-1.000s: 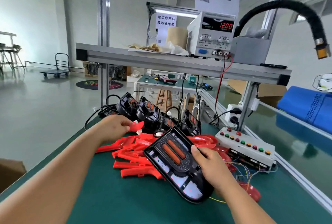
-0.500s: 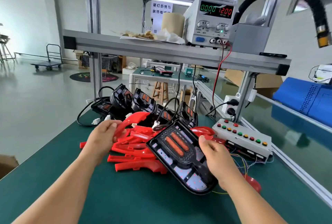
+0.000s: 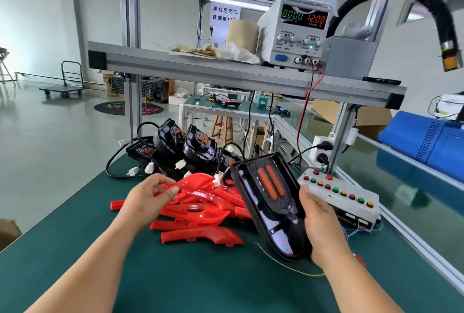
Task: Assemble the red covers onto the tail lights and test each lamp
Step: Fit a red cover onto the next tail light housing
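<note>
Right hand (image 3: 320, 222) grasped the black tail light (image 3: 266, 202) along its right edge, fingers curled behind the rim, thumb on the front. The tail light was tilted up off the green table (image 3: 175, 277), its near rounded end low and its far end raised, with two orange strips on the face toward the camera. Left hand (image 3: 148, 197) pinched the left end of one red cover (image 3: 193, 183) between thumb and fingers, holding it just above the pile of red covers (image 3: 200, 220), which lay on the table between both hands, left of the tail light. Whether the held cover touched the pile, cannot tell. Spare tail lights (image 3: 185, 144) stood in a row at the far side of the table behind the pile, with black cables and white plugs. A button box (image 3: 341, 194) with red, green and yellow buttons sat on the table just right of the tail light. A power supply (image 3: 298, 31) on the shelf (image 3: 213, 71) above read 0.00 and 12.00, a red lead (image 3: 305, 109) hanging down from it. A thin yellow wire (image 3: 283, 263) lay on the table near the right wrist. A black hose (image 3: 426, 1) curved over the far right
</note>
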`<action>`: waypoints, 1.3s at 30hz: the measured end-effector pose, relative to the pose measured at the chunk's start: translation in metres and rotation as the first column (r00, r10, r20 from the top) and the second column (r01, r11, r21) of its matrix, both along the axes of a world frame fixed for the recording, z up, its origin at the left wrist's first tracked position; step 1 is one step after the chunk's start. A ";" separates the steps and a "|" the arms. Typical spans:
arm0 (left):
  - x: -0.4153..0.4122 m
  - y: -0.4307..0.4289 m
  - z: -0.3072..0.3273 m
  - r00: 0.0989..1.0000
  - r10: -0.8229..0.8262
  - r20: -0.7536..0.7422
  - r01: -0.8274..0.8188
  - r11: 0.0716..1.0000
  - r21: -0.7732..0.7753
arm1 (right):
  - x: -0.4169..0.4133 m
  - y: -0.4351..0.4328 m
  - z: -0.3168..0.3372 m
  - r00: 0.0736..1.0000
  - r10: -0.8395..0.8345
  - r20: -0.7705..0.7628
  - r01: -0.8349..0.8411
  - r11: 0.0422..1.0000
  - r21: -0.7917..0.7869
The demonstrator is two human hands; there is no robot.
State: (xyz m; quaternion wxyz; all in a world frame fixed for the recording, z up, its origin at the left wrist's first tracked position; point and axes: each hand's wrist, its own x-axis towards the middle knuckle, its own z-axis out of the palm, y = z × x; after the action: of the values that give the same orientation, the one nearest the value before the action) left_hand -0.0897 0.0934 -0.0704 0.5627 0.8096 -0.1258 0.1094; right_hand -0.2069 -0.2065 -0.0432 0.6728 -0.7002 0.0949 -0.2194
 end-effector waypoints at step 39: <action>-0.057 -0.059 0.026 0.869 -0.352 0.347 0.136 0.845 0.517 | 0.008 0.032 -0.045 0.962 0.232 -0.142 -0.204 0.961 0.189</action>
State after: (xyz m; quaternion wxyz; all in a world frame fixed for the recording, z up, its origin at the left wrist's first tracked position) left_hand -0.1463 0.0347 -0.0446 0.3138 0.8549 -0.3739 0.1757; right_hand -0.1991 -0.1741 -0.0884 0.7408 -0.6612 0.0901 -0.0768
